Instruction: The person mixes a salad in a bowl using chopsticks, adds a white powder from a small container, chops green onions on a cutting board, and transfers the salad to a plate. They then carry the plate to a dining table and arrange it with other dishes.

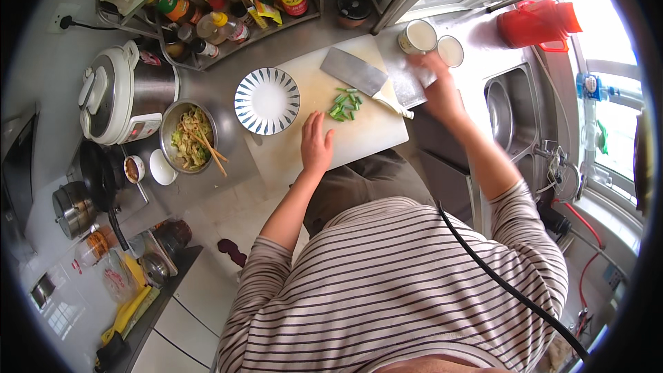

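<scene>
My left hand (pixel 317 141) rests on the white cutting board (pixel 370 134), its thumb apart from the fingers and nothing in its grasp. Just beyond its fingertips lies a small pile of cut green onion (pixel 344 106). A cleaver (pixel 354 70) lies flat behind the pile, its pale handle towards the board's right edge. A white plate with blue leaf marks (pixel 267 101) overlaps the board's left side. My right hand (pixel 437 85) is motion-blurred over the counter right of the board, close to two cups (pixel 417 37); whether it holds anything cannot be told.
Left of the plate stand a steel bowl of food with chopsticks (pixel 189 137), a white bowl (pixel 163 167) and a rice cooker (pixel 127 96). A rack of bottles (pixel 228 20) is behind. To the right are a sink (pixel 510 109) and a red thermos jug (pixel 538 23).
</scene>
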Demonstrator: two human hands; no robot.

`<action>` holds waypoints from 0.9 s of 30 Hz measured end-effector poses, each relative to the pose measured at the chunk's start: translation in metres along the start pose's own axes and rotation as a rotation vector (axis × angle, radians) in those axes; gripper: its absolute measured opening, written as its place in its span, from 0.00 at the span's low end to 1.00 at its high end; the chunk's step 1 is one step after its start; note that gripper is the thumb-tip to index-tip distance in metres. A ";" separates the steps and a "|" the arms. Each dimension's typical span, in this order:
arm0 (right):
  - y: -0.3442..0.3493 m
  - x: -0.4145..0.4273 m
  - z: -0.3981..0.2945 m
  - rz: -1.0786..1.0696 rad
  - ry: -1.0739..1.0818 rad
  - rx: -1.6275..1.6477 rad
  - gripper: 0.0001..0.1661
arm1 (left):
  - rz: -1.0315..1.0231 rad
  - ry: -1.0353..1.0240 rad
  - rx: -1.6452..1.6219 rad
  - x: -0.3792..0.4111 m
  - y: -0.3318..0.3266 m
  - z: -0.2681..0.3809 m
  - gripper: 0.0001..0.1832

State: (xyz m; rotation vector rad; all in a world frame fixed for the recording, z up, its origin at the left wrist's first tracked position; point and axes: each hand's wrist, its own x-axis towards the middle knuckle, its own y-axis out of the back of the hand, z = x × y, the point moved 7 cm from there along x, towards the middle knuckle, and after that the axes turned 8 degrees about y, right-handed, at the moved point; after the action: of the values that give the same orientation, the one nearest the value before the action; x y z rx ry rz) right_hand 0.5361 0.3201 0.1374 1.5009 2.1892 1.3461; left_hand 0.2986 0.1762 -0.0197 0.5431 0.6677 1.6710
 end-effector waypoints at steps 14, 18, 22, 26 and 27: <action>-0.079 -0.100 0.036 0.005 -0.365 -0.100 0.22 | -0.155 -0.196 0.199 0.050 -0.066 0.026 0.52; -0.121 -0.199 0.067 0.189 -0.838 0.632 0.16 | -0.089 -0.202 0.192 0.052 -0.066 0.031 0.45; -0.156 -0.227 0.044 0.316 -1.043 0.853 0.17 | -0.012 -0.193 0.126 0.053 -0.070 0.040 0.40; -0.188 -0.224 0.022 0.361 -1.092 0.989 0.15 | 0.055 -0.140 0.010 0.053 -0.078 0.045 0.38; -0.198 -0.223 0.014 0.346 -1.104 0.995 0.15 | 0.070 -0.121 -0.024 0.051 -0.081 0.045 0.38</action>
State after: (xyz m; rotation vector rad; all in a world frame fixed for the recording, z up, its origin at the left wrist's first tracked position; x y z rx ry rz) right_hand 0.5206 0.1295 -0.0920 2.1535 1.7810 -0.7059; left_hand 0.3766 0.2437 -0.0430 0.6518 0.5451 1.6945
